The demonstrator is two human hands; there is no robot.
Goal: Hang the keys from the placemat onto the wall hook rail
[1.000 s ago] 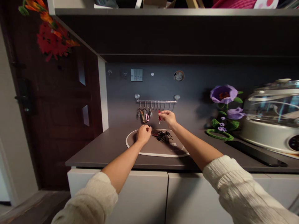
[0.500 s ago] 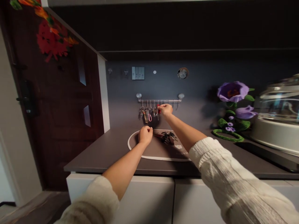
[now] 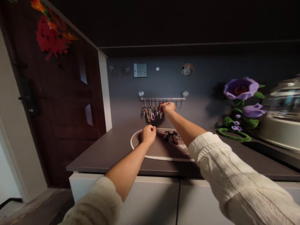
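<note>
My right hand [image 3: 169, 107] is raised to the hook rail [image 3: 162, 99] on the wall, its fingers pinched on a red key fob [image 3: 161, 107] with a key hanging below. Whether the fob's ring sits on a hook cannot be made out. To its left, several sets of keys [image 3: 144, 112] dangle from the rail, one with a pink loop [image 3: 152, 116]. My left hand [image 3: 148, 133] is closed low over the left part of the mat [image 3: 161, 153]; what its fingers hold, if anything, is hidden. Beside it on the mat lies a pile of dark keys [image 3: 172, 136].
Purple artificial flowers [image 3: 241, 89] and a domed appliance [image 3: 281, 122] stand at the right of the counter [image 3: 100, 156]. Switches [image 3: 140, 70] and a round wall opening [image 3: 187, 69] are above the rail. A dark red door [image 3: 61, 125] is at the left.
The view has tilted and shifted slightly. My right hand stays at the rail with the red key fob, which now hangs close to the hooks. My left hand keeps its place over the mat.
</note>
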